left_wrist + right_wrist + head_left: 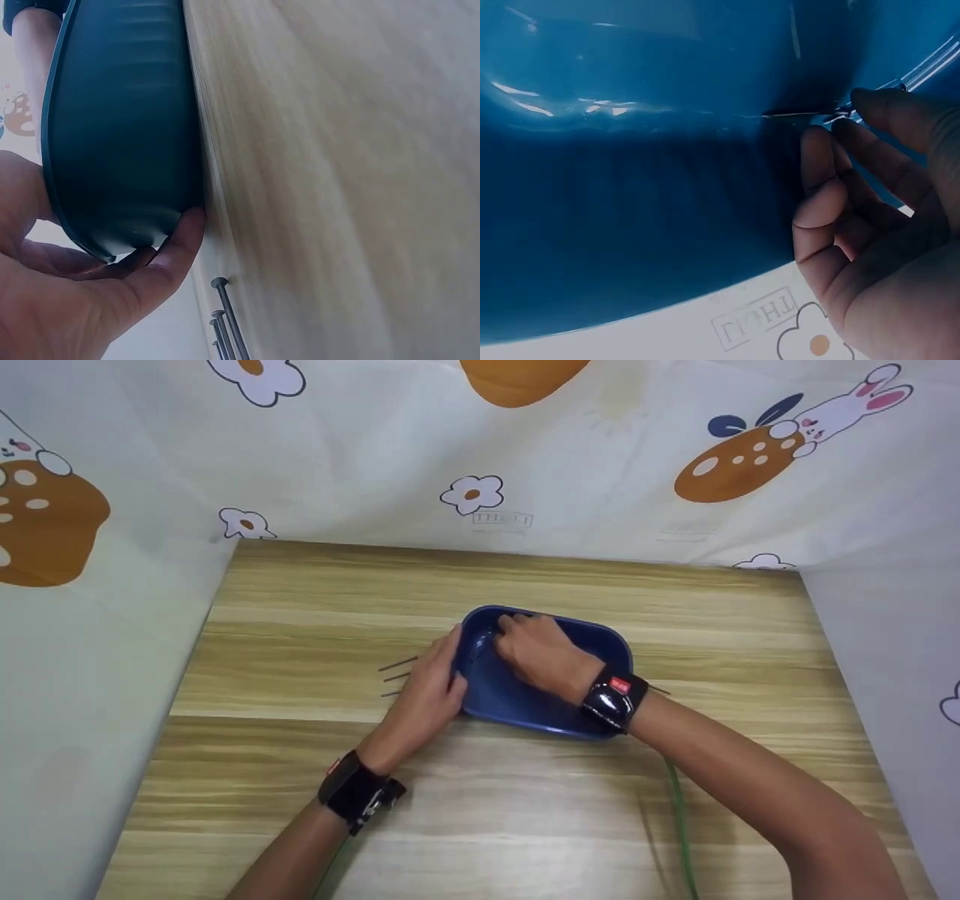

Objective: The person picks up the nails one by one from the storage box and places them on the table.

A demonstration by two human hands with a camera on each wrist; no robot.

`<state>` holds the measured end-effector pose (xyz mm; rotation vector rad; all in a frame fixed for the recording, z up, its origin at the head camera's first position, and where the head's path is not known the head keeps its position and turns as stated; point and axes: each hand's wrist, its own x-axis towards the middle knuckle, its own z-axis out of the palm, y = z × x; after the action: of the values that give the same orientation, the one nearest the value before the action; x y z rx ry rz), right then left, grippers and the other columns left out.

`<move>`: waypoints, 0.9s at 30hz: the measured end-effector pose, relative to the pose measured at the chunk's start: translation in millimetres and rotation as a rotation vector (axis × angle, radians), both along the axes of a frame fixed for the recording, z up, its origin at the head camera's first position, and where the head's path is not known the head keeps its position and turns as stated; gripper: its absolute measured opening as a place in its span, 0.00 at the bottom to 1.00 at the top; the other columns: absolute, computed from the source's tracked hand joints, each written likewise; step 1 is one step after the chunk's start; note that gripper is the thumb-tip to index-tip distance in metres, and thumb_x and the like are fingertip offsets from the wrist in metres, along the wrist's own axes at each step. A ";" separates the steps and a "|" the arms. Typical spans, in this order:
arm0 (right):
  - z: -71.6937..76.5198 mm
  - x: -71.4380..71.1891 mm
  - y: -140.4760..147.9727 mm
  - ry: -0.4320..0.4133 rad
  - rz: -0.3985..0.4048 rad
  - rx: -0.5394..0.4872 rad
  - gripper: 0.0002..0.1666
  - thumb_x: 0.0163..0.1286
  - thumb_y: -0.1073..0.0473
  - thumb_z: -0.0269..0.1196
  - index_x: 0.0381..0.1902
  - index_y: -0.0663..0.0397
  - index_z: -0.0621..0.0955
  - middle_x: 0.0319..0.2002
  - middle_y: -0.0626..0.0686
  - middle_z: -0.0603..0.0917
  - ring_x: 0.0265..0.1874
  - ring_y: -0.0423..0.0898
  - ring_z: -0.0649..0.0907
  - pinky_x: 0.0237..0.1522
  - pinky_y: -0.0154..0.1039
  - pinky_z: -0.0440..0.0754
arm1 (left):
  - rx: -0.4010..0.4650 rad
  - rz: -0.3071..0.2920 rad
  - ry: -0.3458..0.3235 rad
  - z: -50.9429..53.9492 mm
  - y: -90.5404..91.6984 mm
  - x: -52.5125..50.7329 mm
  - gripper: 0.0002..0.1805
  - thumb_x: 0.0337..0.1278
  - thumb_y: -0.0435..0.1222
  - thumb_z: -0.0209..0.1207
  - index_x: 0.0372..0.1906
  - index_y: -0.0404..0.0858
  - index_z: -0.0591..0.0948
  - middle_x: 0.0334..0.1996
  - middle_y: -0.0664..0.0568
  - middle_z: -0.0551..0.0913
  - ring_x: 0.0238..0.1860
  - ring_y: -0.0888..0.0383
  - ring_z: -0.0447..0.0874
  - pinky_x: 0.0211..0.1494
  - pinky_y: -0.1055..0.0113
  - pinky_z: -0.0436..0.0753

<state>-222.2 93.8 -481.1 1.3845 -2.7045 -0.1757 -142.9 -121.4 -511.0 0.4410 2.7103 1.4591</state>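
A deep blue plastic tray with rounded corners sits on the wooden table. My left hand holds its left end from outside; the left wrist view shows curled fingers and thumb against the outer wall. Inside the tray, near its far left corner, my right hand has its fingers curled down. Up close, the thumb and fingertips of that hand pinch a thin dark nail by the tray wall. Several nails lie on the table beside my left hand, partly covered by it in the head view.
Another thin dark rod pokes out past the tray's right end, partly hidden by the right wrist. A green cord hangs below the right forearm. Patterned white sheeting walls the table's back and sides.
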 end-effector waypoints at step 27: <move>-4.5 4.8 5.0 -0.007 -0.027 -0.042 0.07 0.67 0.67 0.72 0.41 0.64 0.87 0.39 0.62 0.85 0.34 0.59 0.87 0.30 0.55 0.90 | -0.014 0.007 0.054 -1.8 0.4 -0.3 0.41 0.71 0.24 0.58 0.85 0.26 0.60 0.80 0.30 0.68 0.81 0.37 0.67 0.85 0.45 0.65</move>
<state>-217.4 98.8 -485.6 1.3411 -2.7171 -0.1162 -143.2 -121.0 -512.8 0.4785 2.7647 1.4492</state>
